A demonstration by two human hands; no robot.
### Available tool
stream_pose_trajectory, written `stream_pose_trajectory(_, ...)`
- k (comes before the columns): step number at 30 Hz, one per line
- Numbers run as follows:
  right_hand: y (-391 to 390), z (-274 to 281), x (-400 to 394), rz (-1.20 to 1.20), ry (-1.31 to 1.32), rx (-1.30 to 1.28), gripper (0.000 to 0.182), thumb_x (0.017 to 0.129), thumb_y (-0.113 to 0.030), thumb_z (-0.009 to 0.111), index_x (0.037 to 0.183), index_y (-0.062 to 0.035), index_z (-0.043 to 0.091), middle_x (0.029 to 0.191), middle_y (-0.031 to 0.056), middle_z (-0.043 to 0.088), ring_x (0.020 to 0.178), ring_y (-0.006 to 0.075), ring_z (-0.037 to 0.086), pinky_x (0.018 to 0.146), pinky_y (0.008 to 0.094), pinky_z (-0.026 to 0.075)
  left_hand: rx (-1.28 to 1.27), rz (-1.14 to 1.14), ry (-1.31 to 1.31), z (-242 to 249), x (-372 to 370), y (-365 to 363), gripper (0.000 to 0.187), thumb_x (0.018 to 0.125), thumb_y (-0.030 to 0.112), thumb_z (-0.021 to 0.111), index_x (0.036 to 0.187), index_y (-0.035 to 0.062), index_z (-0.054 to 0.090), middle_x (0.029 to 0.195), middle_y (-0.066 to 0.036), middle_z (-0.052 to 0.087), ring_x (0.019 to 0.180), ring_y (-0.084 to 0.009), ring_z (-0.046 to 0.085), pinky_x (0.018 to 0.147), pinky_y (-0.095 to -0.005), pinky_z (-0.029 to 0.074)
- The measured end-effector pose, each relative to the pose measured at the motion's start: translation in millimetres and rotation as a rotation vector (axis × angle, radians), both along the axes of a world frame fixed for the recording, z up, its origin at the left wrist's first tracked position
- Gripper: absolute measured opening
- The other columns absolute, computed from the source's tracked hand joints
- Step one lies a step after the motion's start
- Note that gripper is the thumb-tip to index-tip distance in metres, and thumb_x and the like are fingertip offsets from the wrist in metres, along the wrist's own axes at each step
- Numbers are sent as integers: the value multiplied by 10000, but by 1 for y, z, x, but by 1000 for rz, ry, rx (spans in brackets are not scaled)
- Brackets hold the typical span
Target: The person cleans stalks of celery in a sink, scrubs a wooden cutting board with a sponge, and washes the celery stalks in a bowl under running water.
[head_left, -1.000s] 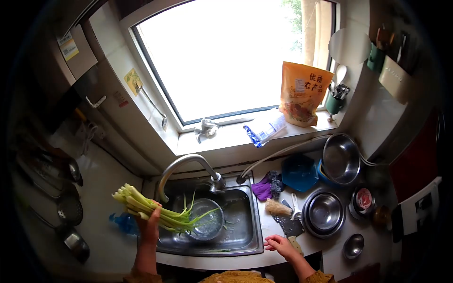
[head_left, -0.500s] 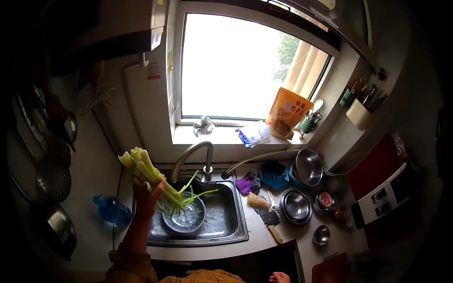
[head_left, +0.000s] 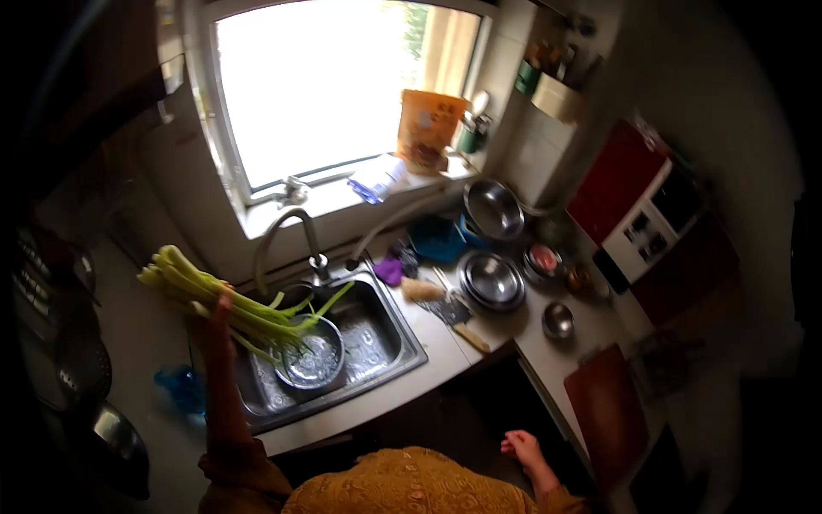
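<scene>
A bunch of celery (head_left: 248,317) is gripped in my left hand (head_left: 211,330), its thick pale ends at the upper left. The thin green ends hang over a metal bowl (head_left: 341,364) of water standing in the sink (head_left: 385,364). Above the bowl curves the grey faucet (head_left: 272,236). My right hand (head_left: 521,447) hangs low in front of the counter, apart from any object. Its fingers are loosely bent, and nothing shows in them.
Right of the sink lie a purple cloth (head_left: 388,271), a cleaver (head_left: 471,337) and stacked metal bowls (head_left: 492,281). A blue plastic bottle (head_left: 181,390) is at the left. A red-brown board (head_left: 606,415) lies on the right counter. An orange pouch (head_left: 428,128) stands on the windowsill.
The view has turned and shifted right, so the sink and window sit further left. More of my right hand and forearm shows. The celery stays in my left hand, now lying flatter.
</scene>
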State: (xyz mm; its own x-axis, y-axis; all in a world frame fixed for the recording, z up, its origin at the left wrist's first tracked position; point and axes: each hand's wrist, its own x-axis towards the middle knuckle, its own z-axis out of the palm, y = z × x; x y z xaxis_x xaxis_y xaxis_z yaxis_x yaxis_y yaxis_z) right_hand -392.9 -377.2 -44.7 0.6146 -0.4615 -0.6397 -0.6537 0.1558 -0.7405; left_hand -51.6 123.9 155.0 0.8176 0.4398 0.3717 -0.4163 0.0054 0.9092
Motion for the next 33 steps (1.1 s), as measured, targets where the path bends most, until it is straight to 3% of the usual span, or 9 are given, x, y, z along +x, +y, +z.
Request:
stream_pose_trajectory(3,-12,-26,-19,10,-117,-11,216,924,-204,571,1009,-8,602,816,91,650,653,146,633,595,265,518,312,63,-169,8,-3,1,355,797,152,696,1092,-16,591,1004,-86,637,908,-153,598,823,-302,483)
stream_pose_trajectory(5,-14,-23,-34,-28,-136,-15,214,925,-203,566,1005,-8,601,812,84,648,653,142,630,597,265,516,174,-37,-96,18,-6,5,334,807,134,681,1088,-20,589,1044,-105,627,939,-178,608,867,-323,491)
stream_pose_trajectory(6,-13,-18,-41,-46,-104,-20,220,925,-228,567,1010,-29,604,827,70,651,670,132,632,597,254,507,362,-9,-165,16,-2,17,328,809,110,673,1096,-17,577,1048,-107,626,939,-180,607,867,-324,489)
stream_pose_trajectory(8,-15,-30,-64,-72,-80,-7,225,926,-253,568,1016,-51,607,842,55,654,687,122,634,597,243,498,69,22,-63,35,-4,0,341,808,84,667,1116,-17,561,1033,-106,630,933,-178,605,862,-332,490)
stream_pose_trajectory(15,-39,-114,-182,-229,104,115,166,918,-230,566,978,-76,590,790,41,644,613,100,612,505,220,447,274,17,-102,46,-14,-31,327,770,28,697,1068,-29,576,995,-91,638,894,-169,620,850,-318,493)
stream_pose_trajectory(26,-63,-118,-275,-368,207,113,182,920,-216,557,1007,-60,588,777,32,616,620,109,585,531,237,459,275,-75,8,40,-36,-68,348,762,70,717,1063,-32,574,993,-98,634,876,-154,598,823,-300,478)
stream_pose_trajectory(30,-58,-83,-252,-426,230,42,197,933,-265,555,1007,-85,586,813,39,640,676,110,606,586,245,481,918,302,15,0,6,-29,431,702,245,792,1007,-15,633,956,-83,657,813,-169,590,795,-348,486)
stream_pose_trajectory(31,-54,-78,-250,-419,207,10,220,933,-279,559,1030,-84,593,840,41,648,688,105,608,600,239,482,858,137,-72,-27,36,3,441,721,297,773,1024,0,653,980,-101,665,823,-189,613,803,-361,493)
stream_pose_trajectory(33,-45,-62,-248,-408,118,-27,229,931,-281,565,1039,-82,601,849,34,649,705,104,614,609,242,488,1002,164,-101,-38,49,3,473,760,265,742,1130,-1,617,1033,-137,667,919,-218,638,860,-382,496)
